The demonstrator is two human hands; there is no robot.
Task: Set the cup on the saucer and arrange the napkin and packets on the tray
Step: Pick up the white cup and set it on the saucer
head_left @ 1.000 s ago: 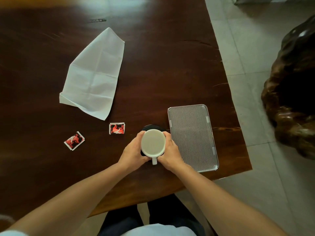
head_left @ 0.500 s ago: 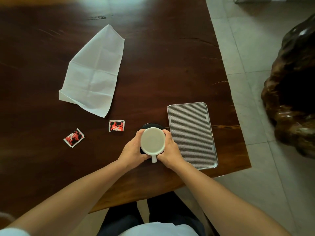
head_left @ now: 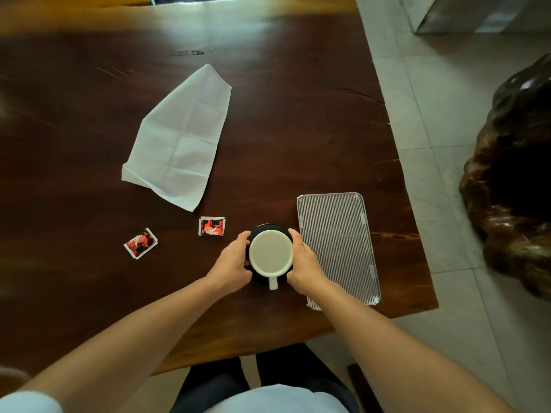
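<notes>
A white cup (head_left: 270,253) with its handle toward me sits over a black saucer (head_left: 268,227), of which only the far rim shows. My left hand (head_left: 232,266) wraps the cup's left side and my right hand (head_left: 304,266) its right side. A ribbed metal tray (head_left: 338,247) lies just right of the cup. A white napkin (head_left: 182,138) lies unfolded at the upper left. Two red packets rest on the table, one (head_left: 211,226) beside the saucer and one (head_left: 140,243) farther left.
The dark wooden table (head_left: 313,114) ends at its right edge just past the tray and at its front edge near my lap. A large dark carved wooden object (head_left: 515,180) stands on the tiled floor to the right.
Both hands still clasp the cup over the saucer. The view has tilted up slightly, so more of the table's far end shows; nothing on the table has shifted.
</notes>
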